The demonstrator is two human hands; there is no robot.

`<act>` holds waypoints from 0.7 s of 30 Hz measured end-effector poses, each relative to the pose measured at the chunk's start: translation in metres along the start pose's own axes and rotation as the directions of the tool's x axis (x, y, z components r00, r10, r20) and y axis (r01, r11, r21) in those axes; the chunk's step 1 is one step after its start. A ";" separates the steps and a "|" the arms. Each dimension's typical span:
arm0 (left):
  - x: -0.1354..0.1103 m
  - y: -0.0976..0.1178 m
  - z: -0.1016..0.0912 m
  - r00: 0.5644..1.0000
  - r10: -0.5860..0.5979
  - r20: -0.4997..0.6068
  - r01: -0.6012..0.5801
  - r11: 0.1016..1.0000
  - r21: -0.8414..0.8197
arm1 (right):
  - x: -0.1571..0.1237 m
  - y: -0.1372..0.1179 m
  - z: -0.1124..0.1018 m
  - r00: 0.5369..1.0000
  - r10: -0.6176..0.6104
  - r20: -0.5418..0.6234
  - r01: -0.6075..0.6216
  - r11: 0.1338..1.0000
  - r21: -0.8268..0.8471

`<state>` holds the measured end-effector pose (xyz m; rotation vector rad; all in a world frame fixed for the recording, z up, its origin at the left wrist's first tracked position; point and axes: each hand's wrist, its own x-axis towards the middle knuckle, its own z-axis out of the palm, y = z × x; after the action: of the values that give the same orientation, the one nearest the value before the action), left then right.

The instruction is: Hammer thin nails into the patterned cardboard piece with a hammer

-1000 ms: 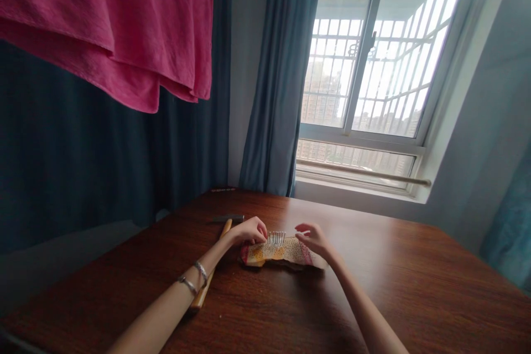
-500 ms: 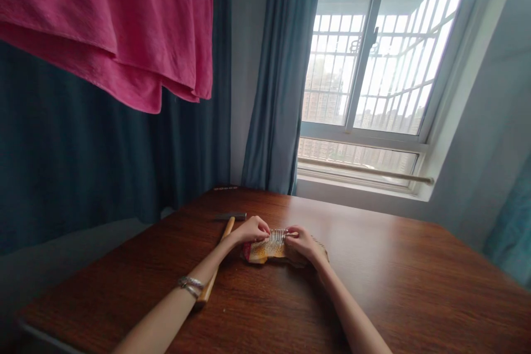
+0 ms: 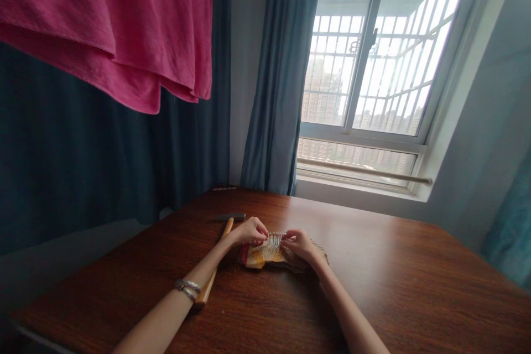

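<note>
A colourful piece, yellow, cream and pink with dark dots (image 3: pixel 265 254), lies on the table with ragged edges, perhaps cardboard. Along its far side stands a row of several thin metal nails (image 3: pixel 275 239). My left hand (image 3: pixel 251 230) is closed in a pinch at the row's left end. At the right end, my right hand (image 3: pixel 299 244) also has its fingers pinched together. What sits between the fingertips of either hand is too small to make out. Under my left forearm lies a hammer (image 3: pixel 211 287), its wooden handle partly hidden and its dark head pointing away.
The brown wooden table (image 3: pixel 394 282) reaches to the wall below a barred window (image 3: pixel 365 66). A pink towel (image 3: pixel 157 27) hangs at the upper left before dark blue curtains (image 3: pixel 274 94). A small dark item with a row of light marks (image 3: pixel 224 188) lies on the far left corner.
The patterned piece has tilted slightly and sits a little nearer to me. My right hand has shifted slightly left and nearer; both hands stay pinched at the row.
</note>
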<state>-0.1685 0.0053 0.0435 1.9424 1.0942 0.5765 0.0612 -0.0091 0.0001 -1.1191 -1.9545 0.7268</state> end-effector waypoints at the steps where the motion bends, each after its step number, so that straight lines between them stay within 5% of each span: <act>1: 0.000 -0.001 -0.001 1.000 -0.010 0.007 0.010 1.000 -0.029 | 0.000 0.000 -0.001 1.000 0.000 0.012 0.000 1.000 0.001; 11: 0.004 -0.006 -0.011 0.994 -0.106 0.033 0.109 0.990 -0.089 | -0.005 -0.011 -0.007 0.997 -0.021 0.070 0.022 1.000 -0.001; 17: 0.003 -0.005 -0.016 0.969 -0.096 -0.227 0.168 0.931 0.325 | -0.008 -0.019 -0.006 0.997 -0.053 0.052 0.053 0.999 -0.010; 21: -0.002 -0.002 -0.018 0.957 -0.118 -0.266 0.224 0.881 0.416 | -0.007 -0.017 0.002 0.999 -0.008 -0.044 0.006 0.998 -0.057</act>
<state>-0.1832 0.0119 0.0515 2.1646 1.6501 0.4949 0.0540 -0.0232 0.0091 -1.1523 -1.9511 0.6411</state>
